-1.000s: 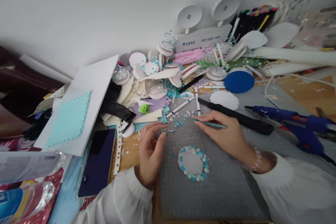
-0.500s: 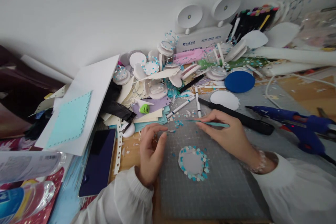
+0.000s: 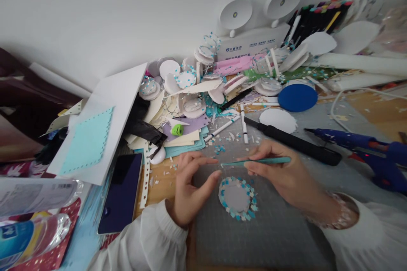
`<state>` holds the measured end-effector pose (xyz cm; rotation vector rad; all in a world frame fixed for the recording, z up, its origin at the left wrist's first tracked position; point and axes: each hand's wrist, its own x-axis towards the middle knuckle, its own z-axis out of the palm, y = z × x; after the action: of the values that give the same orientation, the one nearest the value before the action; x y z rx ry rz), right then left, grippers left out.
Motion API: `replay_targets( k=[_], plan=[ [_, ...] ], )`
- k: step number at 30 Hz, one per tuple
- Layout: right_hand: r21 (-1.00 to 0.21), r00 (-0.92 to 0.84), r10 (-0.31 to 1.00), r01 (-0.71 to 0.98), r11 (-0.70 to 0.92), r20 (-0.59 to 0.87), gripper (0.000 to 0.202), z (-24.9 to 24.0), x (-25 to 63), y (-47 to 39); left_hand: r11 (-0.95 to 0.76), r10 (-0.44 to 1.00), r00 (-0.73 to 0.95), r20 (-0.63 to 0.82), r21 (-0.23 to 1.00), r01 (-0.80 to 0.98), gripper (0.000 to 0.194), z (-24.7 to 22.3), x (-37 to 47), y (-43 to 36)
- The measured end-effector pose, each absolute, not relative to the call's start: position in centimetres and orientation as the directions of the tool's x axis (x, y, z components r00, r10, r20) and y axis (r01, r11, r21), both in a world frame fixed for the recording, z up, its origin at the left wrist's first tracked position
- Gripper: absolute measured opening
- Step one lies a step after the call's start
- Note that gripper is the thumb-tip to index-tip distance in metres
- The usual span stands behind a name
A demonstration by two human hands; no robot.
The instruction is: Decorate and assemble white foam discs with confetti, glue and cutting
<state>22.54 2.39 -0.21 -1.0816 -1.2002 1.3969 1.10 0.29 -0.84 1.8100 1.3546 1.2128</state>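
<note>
Grey cutting mat [image 3: 270, 237]: left hand [image 3: 192, 190] and right hand [image 3: 281, 175] opposed, star-edged disc [image 3: 235, 198] flat just nearside of their fingertips.
Left hand, nearer the disc: thumb and forefinger parted, nothing seen held; right hand pinches teal tweezers [image 3: 269, 161], long axis crosswise, tip toward the left forefinger, its load indeterminable.

Tweezers [image 3: 270, 160]: smooth, satin teal finish, base material unclear. Ringed disc [image 3: 235, 197]: matt, paper-like, border rough with small paper-like bits. Mat [image 3: 222, 245]: matt grey, plastic-looking, printed grid. Table [image 3: 163, 181]: wood, low sheen. Phone [image 3: 122, 190]: smooth, glossy dark face. Glue gun [image 3: 356, 140]: blue plastic, semi-gloss. Bottle [image 3: 47, 233]: clear glossy plastic. Teal sheet [image 3: 87, 142]: matt paper. Sleeves [image 3: 149, 237]: soft white cloth, matt, wrinkled.
</note>
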Motion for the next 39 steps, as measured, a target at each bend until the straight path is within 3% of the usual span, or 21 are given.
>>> replay_targets(
  k=[7,22,39],
  plan=[
    [-0.994,-0.166,0.986,-0.102,-0.037,-0.019,0.024,-0.2,22.1,2.1,-0.362,0.932,0.126,0.341,0.843,0.397,0.019,-0.9,1.1,0.3],
    [-0.99,-0.174,0.985,-0.131,-0.043,-0.02,0.021,-0.3,22.3,2.0,-0.351,0.936,0.125,0.328,0.88,0.32,0.009,-1.0,1.1,0.3],
    [-0.995,-0.229,0.969,-0.057,0.086,0.097,0.016,0.4,22.1,2.4,-0.297,0.952,0.13,0.277,0.941,0.163,0.015,-1.0,1.0,0.4]
  ],
)
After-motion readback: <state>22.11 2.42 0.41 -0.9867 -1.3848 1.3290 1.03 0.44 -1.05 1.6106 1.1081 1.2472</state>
